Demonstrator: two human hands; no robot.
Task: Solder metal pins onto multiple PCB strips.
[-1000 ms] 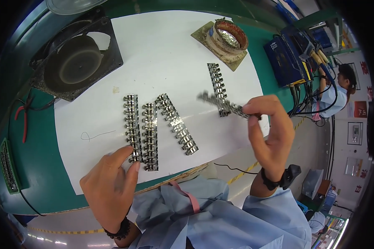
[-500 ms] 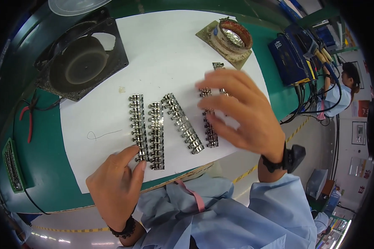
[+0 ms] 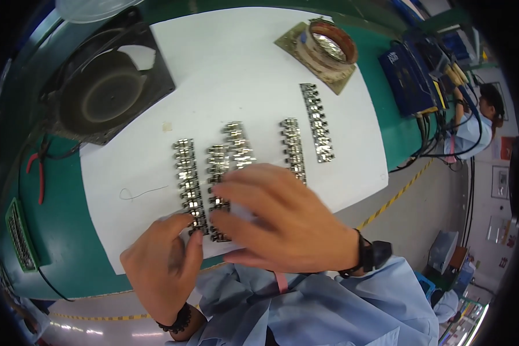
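Several narrow strips of shiny metal connectors lie on a white sheet. My left hand [image 3: 158, 262] pinches the lower end of the leftmost connector strip [image 3: 186, 173] between thumb and index finger. My right hand [image 3: 285, 222], a little blurred, reaches across the middle with fingers apart. Its fingertips are over the second strip [image 3: 218, 158], and I cannot tell whether they touch it. That hand hides most of a slanted third strip [image 3: 237, 141] and the lower end of another strip [image 3: 293, 144]. Farthest right lies one more strip [image 3: 317, 124], fully visible.
A black fan frame [image 3: 112, 86] stands at the back left, and a round rusty pot on a square base [image 3: 326, 52] at the back right. Red-handled pliers [image 3: 40, 179] and a green board [image 3: 21, 233] lie left. A blue cabled unit [image 3: 406, 83] and a person [image 3: 473, 127] are right.
My right hand has moved left and nearer, away from the two right-hand strips, now over the second and third. The rightmost strip is uncovered. My left hand stays at the leftmost strip.
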